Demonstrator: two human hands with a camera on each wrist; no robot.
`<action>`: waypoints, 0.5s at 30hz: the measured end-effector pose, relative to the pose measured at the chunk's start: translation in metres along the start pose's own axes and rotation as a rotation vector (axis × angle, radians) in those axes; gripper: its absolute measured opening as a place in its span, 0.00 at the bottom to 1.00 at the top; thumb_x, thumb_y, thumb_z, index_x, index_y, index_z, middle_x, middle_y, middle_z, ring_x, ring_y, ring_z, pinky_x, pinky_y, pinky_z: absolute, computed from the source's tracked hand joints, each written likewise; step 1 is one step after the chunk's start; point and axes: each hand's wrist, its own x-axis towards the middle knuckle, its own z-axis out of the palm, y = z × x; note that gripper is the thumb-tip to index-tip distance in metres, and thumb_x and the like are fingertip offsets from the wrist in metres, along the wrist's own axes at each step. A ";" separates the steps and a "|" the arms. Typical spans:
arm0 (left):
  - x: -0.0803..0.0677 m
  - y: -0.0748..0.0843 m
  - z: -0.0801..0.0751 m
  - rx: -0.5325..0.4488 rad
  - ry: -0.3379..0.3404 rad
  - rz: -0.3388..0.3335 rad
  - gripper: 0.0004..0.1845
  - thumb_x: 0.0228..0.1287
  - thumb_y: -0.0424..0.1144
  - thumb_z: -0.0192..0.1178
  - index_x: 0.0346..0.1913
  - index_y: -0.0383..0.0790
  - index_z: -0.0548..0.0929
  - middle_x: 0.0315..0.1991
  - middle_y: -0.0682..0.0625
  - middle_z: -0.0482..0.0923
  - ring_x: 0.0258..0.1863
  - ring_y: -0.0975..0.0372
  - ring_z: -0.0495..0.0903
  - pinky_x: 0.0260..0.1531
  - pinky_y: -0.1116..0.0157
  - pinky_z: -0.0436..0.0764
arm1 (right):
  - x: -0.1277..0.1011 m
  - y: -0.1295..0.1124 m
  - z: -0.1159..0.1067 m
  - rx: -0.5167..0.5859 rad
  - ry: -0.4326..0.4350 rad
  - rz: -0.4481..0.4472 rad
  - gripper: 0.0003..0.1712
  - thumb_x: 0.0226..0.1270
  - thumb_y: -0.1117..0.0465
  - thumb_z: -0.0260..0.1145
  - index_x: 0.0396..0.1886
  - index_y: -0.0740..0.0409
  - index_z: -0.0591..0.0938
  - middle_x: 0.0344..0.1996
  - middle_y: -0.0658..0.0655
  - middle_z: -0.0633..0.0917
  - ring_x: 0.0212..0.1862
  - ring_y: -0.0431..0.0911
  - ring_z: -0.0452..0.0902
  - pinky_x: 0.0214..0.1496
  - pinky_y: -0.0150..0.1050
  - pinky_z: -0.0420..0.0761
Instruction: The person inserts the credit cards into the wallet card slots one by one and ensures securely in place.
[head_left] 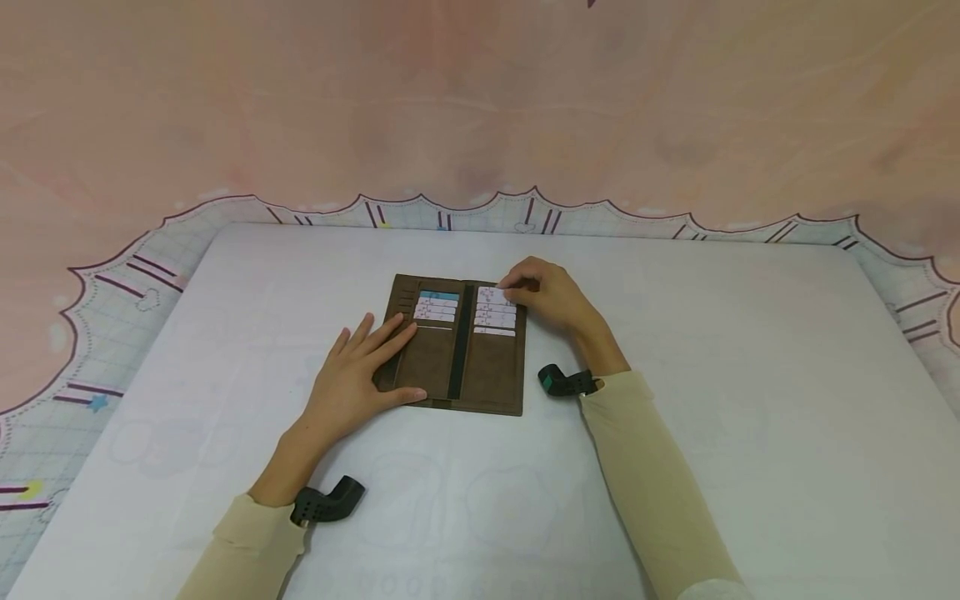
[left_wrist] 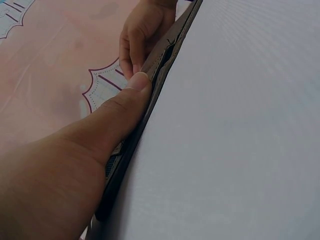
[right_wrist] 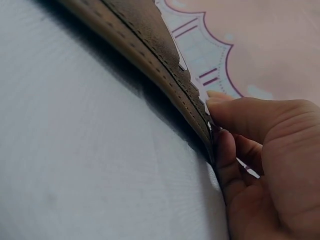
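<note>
A brown wallet [head_left: 491, 371] lies opened flat on the white table [head_left: 712, 350], with white cards [head_left: 437, 310] tucked in slots on both halves. My left hand [head_left: 375, 367] rests flat on the wallet's left half, fingers straight and thumb along its near edge. In the left wrist view the thumb [left_wrist: 117, 117] presses on the wallet's edge [left_wrist: 159, 60]. My right hand [head_left: 519, 290] has curled fingers that pinch the top card [head_left: 491, 294] of the right column. The right wrist view shows this hand [right_wrist: 265, 160] at the wallet's rim [right_wrist: 145, 45].
The table sits on a pale grid-patterned mat [head_left: 112, 308] with a scalloped dark border, over a pink surface [head_left: 480, 100]. Black wrist mounts [head_left: 326, 502] sit on both cream sleeves. Wide bare table surface lies to the left, right and front of the wallet.
</note>
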 end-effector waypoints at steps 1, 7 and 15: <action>0.000 0.000 0.000 0.000 0.000 0.000 0.49 0.48 0.62 0.69 0.73 0.50 0.63 0.73 0.48 0.55 0.73 0.46 0.43 0.70 0.46 0.39 | 0.000 0.000 0.000 0.002 -0.002 -0.002 0.07 0.65 0.64 0.65 0.40 0.57 0.86 0.42 0.53 0.80 0.44 0.47 0.73 0.51 0.42 0.73; 0.001 0.000 0.000 -0.002 0.002 0.006 0.49 0.48 0.62 0.69 0.73 0.50 0.63 0.73 0.48 0.55 0.73 0.46 0.43 0.69 0.45 0.39 | 0.000 0.000 -0.001 0.020 -0.016 -0.026 0.06 0.64 0.65 0.66 0.38 0.57 0.87 0.41 0.52 0.81 0.44 0.46 0.73 0.51 0.41 0.73; 0.001 0.000 0.000 -0.002 0.002 0.007 0.49 0.47 0.62 0.69 0.73 0.50 0.63 0.73 0.47 0.55 0.73 0.45 0.44 0.69 0.44 0.40 | 0.000 0.001 -0.001 0.017 -0.026 -0.038 0.06 0.64 0.65 0.66 0.38 0.57 0.88 0.40 0.52 0.81 0.43 0.46 0.72 0.49 0.41 0.72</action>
